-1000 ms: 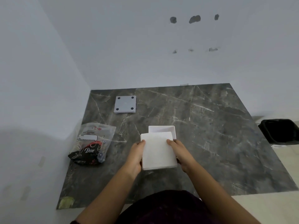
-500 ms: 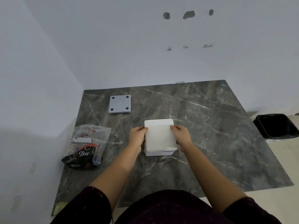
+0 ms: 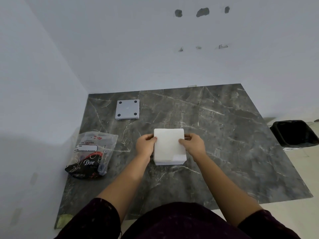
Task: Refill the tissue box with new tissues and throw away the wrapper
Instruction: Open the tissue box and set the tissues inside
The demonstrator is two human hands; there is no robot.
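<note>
A white stack of tissues (image 3: 168, 144) sits in the open top of the white tissue box (image 3: 177, 161), whose rim shows only along the near edge. My left hand (image 3: 145, 146) grips the stack's left side and my right hand (image 3: 192, 144) grips its right side. The plastic tissue wrapper (image 3: 92, 153), clear with a black printed lower part, lies flat on the dark marble table (image 3: 224, 152) to the left of my hands. A grey square box lid (image 3: 127, 109) with four dark dots lies at the table's far left.
A black bin (image 3: 295, 133) stands on the floor off the table's right edge. White walls close in the table at the back and left.
Both hands carried the tissue stack forward from in front of the box onto its open top. The stack now sits lower, covering the box opening.
</note>
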